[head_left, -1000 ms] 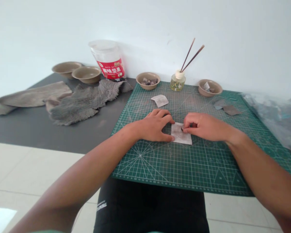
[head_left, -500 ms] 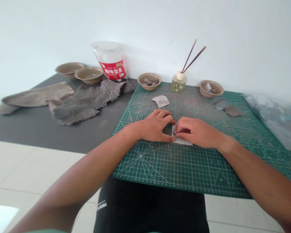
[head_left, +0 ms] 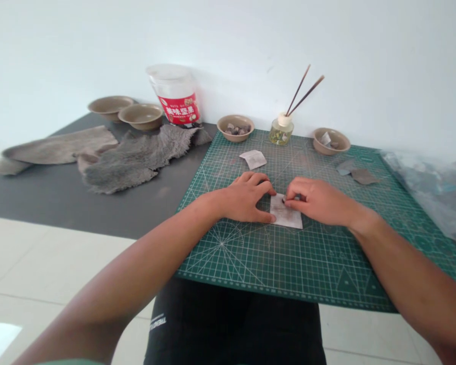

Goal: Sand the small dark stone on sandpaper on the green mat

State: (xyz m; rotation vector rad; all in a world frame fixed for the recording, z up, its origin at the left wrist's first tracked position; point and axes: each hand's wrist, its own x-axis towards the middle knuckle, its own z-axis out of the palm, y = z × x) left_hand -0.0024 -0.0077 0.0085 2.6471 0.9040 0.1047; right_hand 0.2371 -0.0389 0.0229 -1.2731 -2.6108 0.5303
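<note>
A pale, grey-smudged square piece (head_left: 286,213) lies flat on the green cutting mat (head_left: 247,253). Thumb and fingers spread apart, my left hand (head_left: 248,197) presses down the square's left edge at two corners. My right hand (head_left: 315,199) is closed in a pinch over the square's upper right part. Between its fingertips shows the edge of something small and dark, mostly hidden. Farther back on the mat rests another pale, bent piece (head_left: 254,159).
Behind stand a bowl of small lumps (head_left: 235,128), a reed diffuser (head_left: 280,130) and a bowl with scraps (head_left: 331,141). Grey scraps (head_left: 364,176) and a plastic bag (head_left: 429,187) are at right. Furry hides (head_left: 133,159), two bowls (head_left: 141,117) and a plastic tub (head_left: 177,96) sit left.
My right hand has slid right and slightly away across the square, uncovering its smudged middle. My left hand stays in place on the left edge.
</note>
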